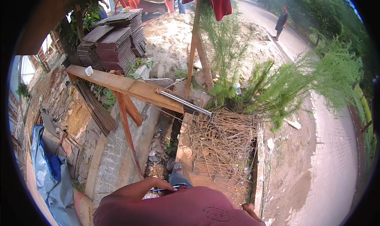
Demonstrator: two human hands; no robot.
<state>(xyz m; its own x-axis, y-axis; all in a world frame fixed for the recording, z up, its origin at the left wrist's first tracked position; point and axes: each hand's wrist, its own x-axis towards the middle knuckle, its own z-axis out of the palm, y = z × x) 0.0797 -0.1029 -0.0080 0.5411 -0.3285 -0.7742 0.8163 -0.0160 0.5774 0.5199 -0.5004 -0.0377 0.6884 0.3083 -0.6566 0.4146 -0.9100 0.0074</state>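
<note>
My left hand (163,183) is bent in at my waist, with its fingers curled. Beside them shows a thin blue-and-white object (168,189), too small to name. Low at my right side, my right hand (248,208) hangs partly behind my shirt, and its fingers are not clear. Before me a heap of bent steel wire stirrups (223,145) lies on a board, both hands apart from it. A wooden beam (130,85) on legs runs off to the left, with a silver metal bar (186,102) lying across its near end.
Stacked roof tiles (114,44) stand behind the beam, and steel rods (95,107) lean under its left end. A rubble-filled ditch (158,147) runs by my foot. Blue tarpaulin (49,174) lies left. Feathery green branches (285,83) overhang the right; a person (282,22) stands on the road.
</note>
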